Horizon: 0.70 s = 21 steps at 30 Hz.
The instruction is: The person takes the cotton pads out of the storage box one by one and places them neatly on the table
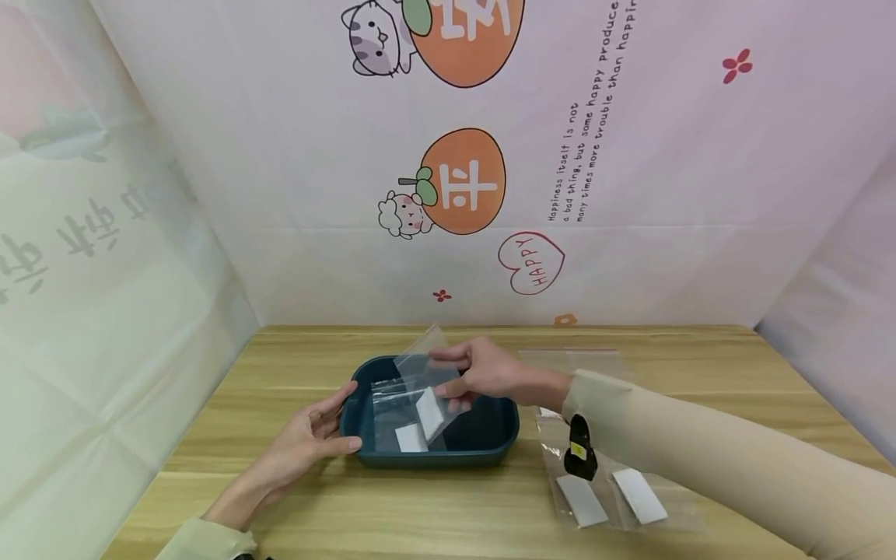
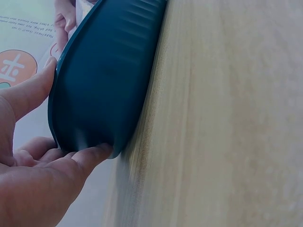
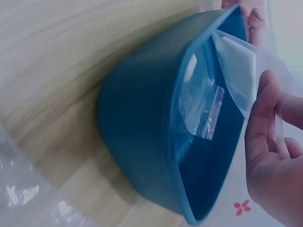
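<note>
A dark blue plastic bin [image 1: 455,460] stands on the wooden table. My left hand [image 1: 306,437] grips its left end; the left wrist view shows the thumb and fingers spread around the bin's end [image 2: 104,80]. Over the bin, my right hand [image 1: 484,372] pinches a clear plastic bag [image 1: 430,412] with a flat white piece inside. In the right wrist view this bag [image 3: 238,68] overlaps the bin's rim, tilted, held between thumb and fingers. Another clear zip bag [image 1: 388,400] with a white piece lies inside the bin.
Several similar clear bags lie on the table right of the bin, two white pieces [image 1: 582,502] [image 1: 640,496] showing at the front. My right forearm [image 1: 700,443] crosses above them. A printed cloth [image 1: 630,272] hangs behind the table [image 1: 280,381].
</note>
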Each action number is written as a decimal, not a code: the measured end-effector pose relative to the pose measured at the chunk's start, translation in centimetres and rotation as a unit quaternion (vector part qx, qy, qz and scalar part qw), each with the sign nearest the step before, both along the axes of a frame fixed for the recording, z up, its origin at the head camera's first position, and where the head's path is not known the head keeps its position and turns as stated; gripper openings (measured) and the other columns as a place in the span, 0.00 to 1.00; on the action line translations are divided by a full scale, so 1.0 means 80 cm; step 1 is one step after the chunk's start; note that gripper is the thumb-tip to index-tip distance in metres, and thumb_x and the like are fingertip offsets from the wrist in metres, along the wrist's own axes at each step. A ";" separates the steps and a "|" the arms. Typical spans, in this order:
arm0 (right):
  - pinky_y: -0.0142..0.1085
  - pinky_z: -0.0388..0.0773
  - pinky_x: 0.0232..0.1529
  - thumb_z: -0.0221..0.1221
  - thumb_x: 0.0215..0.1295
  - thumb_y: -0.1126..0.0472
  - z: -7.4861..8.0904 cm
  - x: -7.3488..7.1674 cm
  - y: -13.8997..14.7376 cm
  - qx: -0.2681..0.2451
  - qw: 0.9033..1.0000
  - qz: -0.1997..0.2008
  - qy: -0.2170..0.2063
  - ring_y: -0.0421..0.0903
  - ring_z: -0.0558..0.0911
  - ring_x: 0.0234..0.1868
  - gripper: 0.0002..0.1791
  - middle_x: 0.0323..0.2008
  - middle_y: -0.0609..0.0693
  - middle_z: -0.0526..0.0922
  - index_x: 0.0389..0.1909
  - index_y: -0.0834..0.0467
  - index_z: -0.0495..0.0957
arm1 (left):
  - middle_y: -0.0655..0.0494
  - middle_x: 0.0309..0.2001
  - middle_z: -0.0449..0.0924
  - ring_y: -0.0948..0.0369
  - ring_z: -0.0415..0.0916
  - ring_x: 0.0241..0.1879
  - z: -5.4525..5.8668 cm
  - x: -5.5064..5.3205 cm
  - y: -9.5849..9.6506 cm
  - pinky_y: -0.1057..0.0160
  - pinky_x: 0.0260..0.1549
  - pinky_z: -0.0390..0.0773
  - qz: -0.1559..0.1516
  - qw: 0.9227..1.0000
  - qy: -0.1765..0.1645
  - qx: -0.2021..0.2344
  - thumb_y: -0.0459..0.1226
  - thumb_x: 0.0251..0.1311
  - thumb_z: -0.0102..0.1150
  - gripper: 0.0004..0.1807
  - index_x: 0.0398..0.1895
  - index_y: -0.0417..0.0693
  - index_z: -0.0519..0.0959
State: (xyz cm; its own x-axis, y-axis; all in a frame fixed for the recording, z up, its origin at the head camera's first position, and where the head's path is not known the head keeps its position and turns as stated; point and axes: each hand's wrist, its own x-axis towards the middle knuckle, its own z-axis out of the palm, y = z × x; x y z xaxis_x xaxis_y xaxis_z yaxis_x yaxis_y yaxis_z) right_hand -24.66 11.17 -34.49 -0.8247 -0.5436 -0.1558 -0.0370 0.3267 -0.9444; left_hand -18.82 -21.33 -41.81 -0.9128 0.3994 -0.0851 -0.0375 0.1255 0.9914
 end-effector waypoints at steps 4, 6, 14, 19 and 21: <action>0.36 0.85 0.32 0.69 0.68 0.70 0.015 0.003 0.017 0.016 1.000 0.002 0.014 0.45 0.86 0.26 0.38 0.71 0.59 0.75 0.78 0.62 0.67 | 0.44 0.85 0.40 0.40 0.45 0.80 0.000 0.001 0.000 0.56 0.71 0.64 0.002 1.000 0.001 -0.002 0.31 0.68 0.69 0.50 0.86 0.47 0.50; 0.36 0.85 0.32 0.69 0.69 0.69 0.021 0.004 0.027 0.018 1.000 0.001 0.020 0.46 0.86 0.26 0.38 0.71 0.59 0.75 0.78 0.61 0.67 | 0.44 0.85 0.40 0.41 0.45 0.80 0.001 0.001 0.000 0.57 0.71 0.64 0.000 1.000 0.001 0.000 0.31 0.68 0.69 0.50 0.86 0.47 0.50; 0.35 0.85 0.32 0.69 0.68 0.68 0.042 0.004 0.073 0.004 1.000 -0.019 0.008 0.46 0.87 0.28 0.40 0.73 0.59 0.72 0.79 0.62 0.65 | 0.44 0.85 0.39 0.40 0.44 0.80 0.002 0.001 0.001 0.53 0.72 0.61 0.000 1.000 0.004 -0.003 0.32 0.68 0.69 0.50 0.86 0.46 0.49; 0.37 0.86 0.35 0.69 0.68 0.68 0.053 0.009 0.104 0.006 0.999 -0.042 0.016 0.48 0.87 0.29 0.41 0.74 0.58 0.72 0.80 0.61 0.64 | 0.43 0.85 0.39 0.40 0.44 0.81 0.002 0.002 0.000 0.56 0.72 0.63 -0.004 1.000 0.003 0.000 0.32 0.69 0.69 0.50 0.86 0.45 0.48; 0.39 0.86 0.36 0.68 0.69 0.68 0.056 0.013 0.117 0.012 0.999 -0.044 0.025 0.48 0.86 0.30 0.41 0.74 0.59 0.71 0.80 0.62 0.63 | 0.43 0.85 0.39 0.40 0.44 0.80 0.001 0.002 0.000 0.58 0.70 0.65 -0.007 1.000 0.003 0.004 0.31 0.69 0.68 0.50 0.86 0.45 0.48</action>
State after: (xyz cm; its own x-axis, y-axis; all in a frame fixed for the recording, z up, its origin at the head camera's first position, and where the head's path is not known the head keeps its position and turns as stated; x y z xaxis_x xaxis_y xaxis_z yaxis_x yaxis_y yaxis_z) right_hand -23.64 20.52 -30.03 -0.8760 -0.4659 -0.1248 -0.0543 0.3523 -0.9343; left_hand -18.66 -21.31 -41.72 -0.9073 0.4133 -0.0775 -0.0307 0.1189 0.9924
